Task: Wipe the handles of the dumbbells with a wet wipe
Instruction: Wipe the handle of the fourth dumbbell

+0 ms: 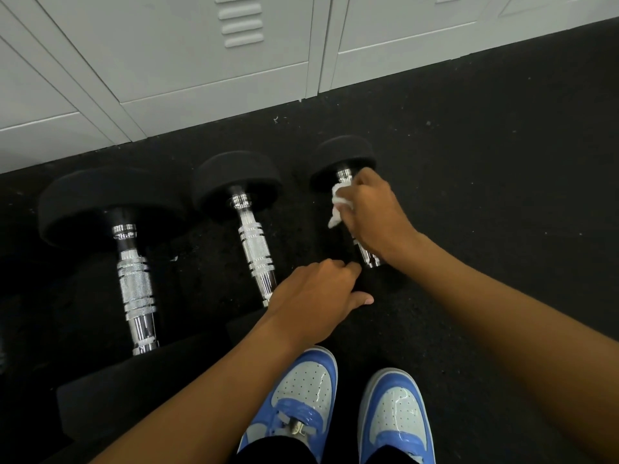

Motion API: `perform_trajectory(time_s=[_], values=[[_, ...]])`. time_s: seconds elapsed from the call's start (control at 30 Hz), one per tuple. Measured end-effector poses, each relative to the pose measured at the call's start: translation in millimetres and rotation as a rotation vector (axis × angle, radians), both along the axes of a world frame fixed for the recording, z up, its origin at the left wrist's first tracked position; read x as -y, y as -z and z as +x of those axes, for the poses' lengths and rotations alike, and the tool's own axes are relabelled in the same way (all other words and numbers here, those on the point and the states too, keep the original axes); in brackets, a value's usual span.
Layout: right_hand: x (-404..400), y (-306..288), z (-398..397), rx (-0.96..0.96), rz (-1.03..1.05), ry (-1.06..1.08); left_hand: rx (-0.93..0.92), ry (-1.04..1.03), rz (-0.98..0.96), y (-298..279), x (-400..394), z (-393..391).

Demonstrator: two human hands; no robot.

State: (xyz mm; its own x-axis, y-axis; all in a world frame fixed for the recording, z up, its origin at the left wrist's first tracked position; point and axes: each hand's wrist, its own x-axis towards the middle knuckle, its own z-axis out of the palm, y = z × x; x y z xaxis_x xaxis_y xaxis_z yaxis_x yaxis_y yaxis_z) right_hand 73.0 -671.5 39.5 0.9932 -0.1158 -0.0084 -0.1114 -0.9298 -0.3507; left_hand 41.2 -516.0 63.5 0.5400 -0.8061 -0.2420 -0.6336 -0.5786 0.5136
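Three black dumbbells with chrome handles lie side by side on the dark floor: a large left dumbbell (137, 283), a middle dumbbell (254, 242) and a small right dumbbell (345, 159). My right hand (375, 216) is wrapped around the right dumbbell's handle and holds a crumpled white wet wipe (340, 204) against it; most of that handle is hidden by the hand. My left hand (318, 296) rests with curled fingers on the near black head of the right dumbbell, which is barely distinguishable from the floor.
Grey metal lockers (217, 78) stand along the far edge of the black rubber floor (485, 145). My two blue and white shoes (348, 406) are planted just below the hands. Open floor stretches to the right.
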Motion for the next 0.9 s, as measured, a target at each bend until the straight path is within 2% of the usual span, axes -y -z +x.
perform_trajectory(time_s=[0.13,0.3,0.5,0.67,0.73,0.83,0.9], values=[[15.7,-0.2,20.5,0.042,0.114,0.181,0.006,0.006,0.007,-1.9,0.5,-0.1],[7.1,-4.8,-2.0,0.047,0.107,0.031,0.000,0.010,0.017,-2.1,-0.5,0.2],[15.1,-5.8,11.9,0.036,0.163,0.240,0.009,0.013,0.019,-2.6,0.6,0.0],[2.9,-9.3,-4.3,0.081,0.170,0.119,0.006,0.008,0.012,-0.7,-0.2,0.2],[12.0,-4.9,-13.2,0.043,0.189,0.237,0.011,0.009,0.012,-0.9,-0.7,0.3],[21.1,-0.8,3.9,-0.083,0.353,0.467,0.007,0.014,0.019,-2.5,0.9,0.1],[16.5,-4.3,16.8,-0.067,0.397,0.500,-0.005,0.015,0.036,-3.1,2.2,0.8]])
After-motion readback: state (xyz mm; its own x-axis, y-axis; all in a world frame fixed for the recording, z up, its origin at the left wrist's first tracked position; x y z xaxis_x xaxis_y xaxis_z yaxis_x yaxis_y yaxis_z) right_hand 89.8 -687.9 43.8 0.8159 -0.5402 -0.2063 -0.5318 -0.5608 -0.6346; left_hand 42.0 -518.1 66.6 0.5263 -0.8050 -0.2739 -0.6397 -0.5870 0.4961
